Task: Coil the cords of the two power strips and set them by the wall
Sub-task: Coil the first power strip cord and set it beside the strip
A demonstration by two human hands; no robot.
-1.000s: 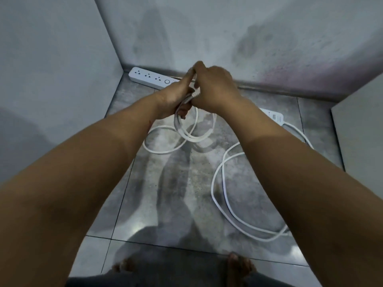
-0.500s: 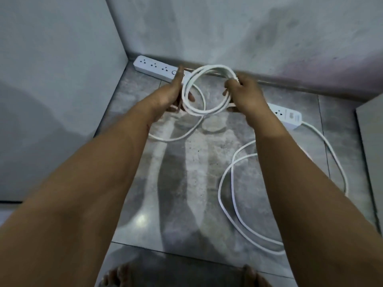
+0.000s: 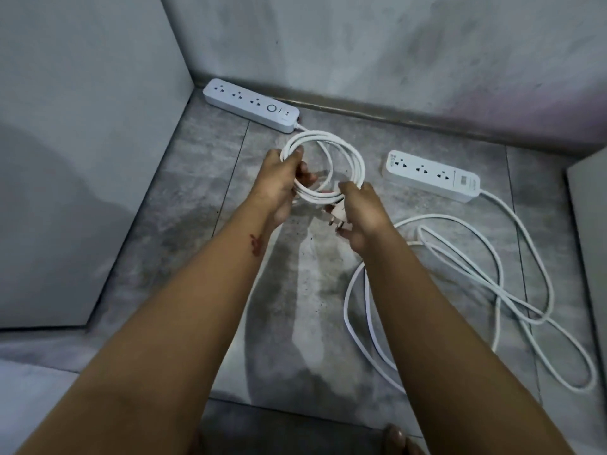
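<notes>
Left fingers curl around the left side of the coil, thumb on top, clamping several white loops together. Right fingers are mostly hidden behind the back of the right hand; they are closed around the coil's lower right edge, and the plug lies against the palm with its pins pointing down-left. Exact right finger placement: cannot tell.

Left hand and right hand are near each other, with the coil held between them above the floor. Coil is roughly round, made of several turns.

A short run of cord leaves the top of the coil and goes to the near end of the left strip. That strip lies flat in the corner, along the back wall, sockets up, just beside the skirting.

The right strip lies flat on the tile, sockets up, apart from the wall. Its cord leaves its right end and sprawls in loose, overlapping loops across the floor to the right of the right forearm, uncoiled. Part of it passes under the forearm.

A toe shows at the bottom edge.
</notes>
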